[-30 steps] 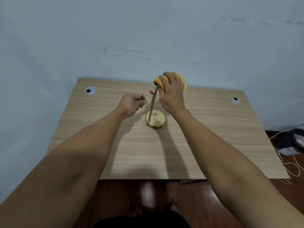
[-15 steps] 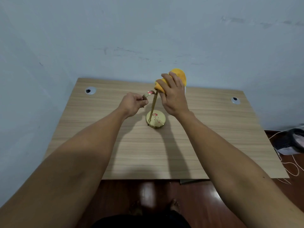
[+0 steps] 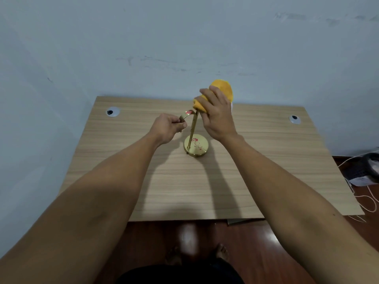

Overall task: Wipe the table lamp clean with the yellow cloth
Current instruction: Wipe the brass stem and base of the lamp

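Observation:
A small brass table lamp (image 3: 195,148) stands on its round base near the middle of the wooden table (image 3: 266,173), with a thin upright stem and a curved arm bending to the left. My left hand (image 3: 167,129) pinches the end of that curved arm. My right hand (image 3: 217,115) holds the bunched yellow cloth (image 3: 222,89) against the top of the stem. The cloth sticks out above my fingers. The lamp's top end is hidden behind the cloth and hand.
The table stands against a pale blue wall. Two round cable grommets (image 3: 112,112) (image 3: 295,119) sit in its back corners. White cables and a dark object (image 3: 367,169) lie on the red-brown floor at the right. My feet show below the table's front edge.
My right hand with the cloth has slid a little up and to the right on the top of the stem. My left hand keeps its pinch on the curved arm.

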The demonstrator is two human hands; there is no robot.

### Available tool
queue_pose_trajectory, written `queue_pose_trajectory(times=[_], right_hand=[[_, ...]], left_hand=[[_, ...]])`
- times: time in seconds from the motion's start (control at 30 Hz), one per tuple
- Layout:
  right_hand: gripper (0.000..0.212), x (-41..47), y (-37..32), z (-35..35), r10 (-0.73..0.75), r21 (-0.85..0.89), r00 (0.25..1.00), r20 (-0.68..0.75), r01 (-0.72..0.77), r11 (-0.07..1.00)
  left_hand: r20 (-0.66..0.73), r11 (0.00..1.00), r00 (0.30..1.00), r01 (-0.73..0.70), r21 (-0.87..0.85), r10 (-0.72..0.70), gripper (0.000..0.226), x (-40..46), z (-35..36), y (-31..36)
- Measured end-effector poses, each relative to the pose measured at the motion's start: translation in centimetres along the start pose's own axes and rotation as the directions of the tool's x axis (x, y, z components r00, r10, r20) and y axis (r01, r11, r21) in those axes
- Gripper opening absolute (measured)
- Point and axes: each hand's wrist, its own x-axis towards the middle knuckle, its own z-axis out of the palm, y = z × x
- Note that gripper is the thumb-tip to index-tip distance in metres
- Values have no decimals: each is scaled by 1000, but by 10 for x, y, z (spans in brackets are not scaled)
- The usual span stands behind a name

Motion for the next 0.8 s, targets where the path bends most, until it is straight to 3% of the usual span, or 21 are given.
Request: queue_pose_trajectory(times=[0.03,0.1,0.17,0.23,0.33,0.43,0.53,0.63,0.7,0.77,0.8], right_hand=[[24,4,-4,1,128,111,990,-53,-122,986],[18,15,-11,-3,411,376,908,-80,-355,856],[21,21,-14,-5,517,470,855,-38,-441,764],[26,16,-14,-3,439,347,898,-23,-405,846],[40,-8,-6,2,126,123,992,-5,-124,985],[46,-19,10,7,-195,-25,979,53,196,980],[55,-33,23,10,-274,-63,955,115,282,957],[58,-59,27,2,-177,-24,968,180,184,983],[47,-67,24,-6,-85,47,993,83,81,996],[33,-62,8,-12,199,226,973,-120,-168,960],[25,-53,0,-15,402,347,887,-228,-312,884]], left_hand=[[1,1000,1000,5,-3,-5,22,0,0,0],[-3,1000,1000,12,-4,-12,21,1,1,-1],[-7,1000,1000,14,11,-14,20,2,0,-2],[-6,1000,1000,9,17,-9,19,3,0,-4],[1,1000,1000,6,-1,-6,18,3,0,-6],[12,1000,1000,-3,-1,3,18,3,-1,-6],[28,1000,999,-19,-2,19,19,4,-3,-6],[49,1000,999,-14,-17,15,18,5,-4,-7],[56,1000,998,-19,-16,20,16,5,-4,-6],[59,999,998,-27,-18,28,14,5,-5,-5],[59,1000,998,-25,-18,26,14,5,-5,-5]])
